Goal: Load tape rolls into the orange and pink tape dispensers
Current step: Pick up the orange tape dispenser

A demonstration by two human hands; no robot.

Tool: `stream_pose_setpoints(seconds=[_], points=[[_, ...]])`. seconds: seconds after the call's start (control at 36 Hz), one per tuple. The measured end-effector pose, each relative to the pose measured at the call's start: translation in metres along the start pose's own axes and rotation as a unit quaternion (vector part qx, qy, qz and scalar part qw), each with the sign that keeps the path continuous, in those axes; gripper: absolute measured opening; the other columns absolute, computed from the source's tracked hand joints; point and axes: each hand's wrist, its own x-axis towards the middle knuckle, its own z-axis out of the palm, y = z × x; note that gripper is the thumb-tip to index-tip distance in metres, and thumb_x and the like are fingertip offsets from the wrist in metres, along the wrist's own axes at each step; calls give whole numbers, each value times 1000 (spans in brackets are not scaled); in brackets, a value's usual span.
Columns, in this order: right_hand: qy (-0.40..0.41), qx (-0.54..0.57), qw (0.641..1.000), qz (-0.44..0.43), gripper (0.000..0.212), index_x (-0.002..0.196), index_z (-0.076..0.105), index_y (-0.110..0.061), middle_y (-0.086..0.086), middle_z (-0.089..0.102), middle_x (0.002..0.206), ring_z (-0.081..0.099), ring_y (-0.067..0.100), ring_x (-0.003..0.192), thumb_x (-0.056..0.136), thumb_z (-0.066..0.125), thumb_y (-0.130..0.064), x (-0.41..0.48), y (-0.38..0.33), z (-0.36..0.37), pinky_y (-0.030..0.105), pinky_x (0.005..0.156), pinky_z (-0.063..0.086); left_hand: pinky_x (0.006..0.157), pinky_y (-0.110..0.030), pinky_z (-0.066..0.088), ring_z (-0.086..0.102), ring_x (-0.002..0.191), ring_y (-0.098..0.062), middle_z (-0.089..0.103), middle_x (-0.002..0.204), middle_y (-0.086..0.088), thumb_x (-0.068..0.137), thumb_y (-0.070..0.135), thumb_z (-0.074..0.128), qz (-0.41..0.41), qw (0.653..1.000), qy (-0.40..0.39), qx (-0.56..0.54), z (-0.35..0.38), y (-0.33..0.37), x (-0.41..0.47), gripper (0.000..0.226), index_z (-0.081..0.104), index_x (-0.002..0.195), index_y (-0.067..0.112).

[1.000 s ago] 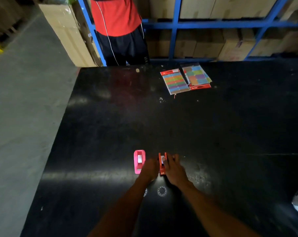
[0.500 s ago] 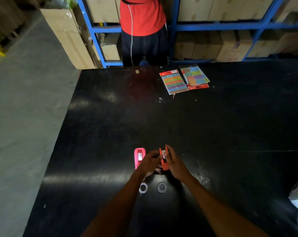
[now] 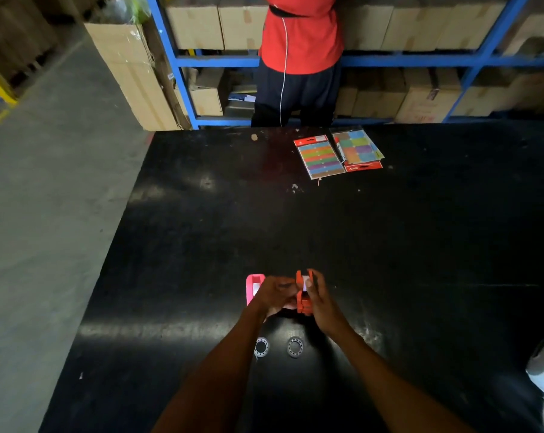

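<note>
- Two hands meet at lower centre of the frame, both on the orange dispenser (image 3: 302, 295), which looks lifted just off the black table (image 3: 420, 245).
- Right hand (image 3: 319, 303) grasps the dispenser's right side, thumb across its white middle.
- Left hand (image 3: 275, 296) has fingers curled against the dispenser's left side; whether it pinches the body or a small part, I cannot tell.
- Pink dispenser (image 3: 252, 289) lies on the table just left of the left hand, partly hidden by it, with white showing in its slot.
- Two tape rolls (image 3: 294, 347) lie flat below the hands, near each other, untouched.
- Judged stage: opening or readying the orange dispenser; neither roll loaded.
- Risk: the small dispenser could slip from between both grips, or a loose hub drop onto the dark surface and be hard to spot.
- Risk: the left forearm hangs over the left roll and could nudge it.
- Sticky-flag packs (image 3: 338, 153) at upper centre, well apart.
</note>
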Motion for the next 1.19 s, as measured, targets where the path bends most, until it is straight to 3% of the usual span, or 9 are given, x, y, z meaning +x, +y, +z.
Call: stream_pose_setpoints(seconds=[0.08, 0.19, 0.39, 0.44, 0.56, 0.81, 0.97, 1.11, 1.19], points=[[-9, 3, 1000, 7, 47, 140, 32, -43, -1, 56, 138, 58, 17, 123, 97, 33, -62, -1, -2, 2, 41, 108, 43, 76, -38, 63, 72, 87, -34, 71, 92, -24, 92, 9, 64, -9, 1000, 10, -3, 2, -1, -2, 30, 65, 114, -12], [85, 17, 996, 22, 44, 147, 32, -20, 5, 47, 144, 48, 16, 125, 106, 32, -36, 2, 6, -18, 30, 104, 35, 53, -29, 60, 64, 53, -18, 67, 64, -5, 94, -10, 50, -26, 999, 48, -1, -15, 0, -6, 16, 64, 91, -5], [50, -28, 998, 31, 46, 144, 31, -29, 6, 56, 131, 63, 9, 77, 102, 40, -44, 6, 14, -58, 46, 87, 57, 35, -17, 48, 57, 35, -1, 61, 69, -11, 91, -2, 62, -42, 982, 86, 165, -19, 4, -10, 21, 55, 71, -4], [35, -43, 998, 26, 50, 143, 29, -37, 3, 56, 129, 65, 10, 74, 97, 39, -56, 4, 12, -55, 38, 79, 57, 48, -27, 51, 65, 52, -12, 64, 66, -12, 87, 23, 71, -19, 936, 140, 323, -9, -2, -3, 30, 61, 64, 6], [39, -49, 998, 10, 52, 139, 29, -44, 0, 57, 130, 67, 8, 79, 92, 37, -65, -3, 15, -49, 41, 83, 59, 88, -41, 52, 66, 107, -35, 70, 113, -19, 86, 28, 65, -30, 860, 205, 467, 11, -4, 3, 36, 64, 111, 3], [47, -60, 997, -6, 60, 138, 27, -54, -7, 51, 136, 62, 10, 107, 85, 31, -80, -21, 22, -44, 40, 91, 57, 93, -42, 53, 64, 114, -33, 64, 123, -15, 90, 25, 63, -57, 830, 219, 510, 32, -10, 14, 39, 58, 122, 3], [42, -49, 998, 5, 52, 138, 28, -52, -9, 49, 133, 60, -1, 97, 89, 33, -72, -19, 20, -43, 34, 88, 54, 95, -44, 51, 62, 117, -34, 63, 125, -16, 89, 27, 65, -64, 846, 240, 471, 33, -9, 13, 46, 51, 125, 2], [52, -20, 998, 21, 42, 142, 34, -37, 2, 53, 139, 60, 24, 117, 101, 38, -48, -17, 17, -36, 46, 100, 52, 93, -43, 48, 61, 114, -36, 62, 124, -18, 97, 29, 52, 32, 853, 266, 448, 32, -8, 5, 37, 51, 123, 3], [56, -14, 998, 19, 40, 142, 37, -31, 2, 54, 138, 56, 17, 119, 104, 36, -42, -20, 15, -31, 33, 99, 45, 90, -48, 55, 67, 99, -39, 68, 114, -24, 97, 10, 50, 105, 929, 182, 303, 34, -5, -1, 27, 60, 119, 0]])
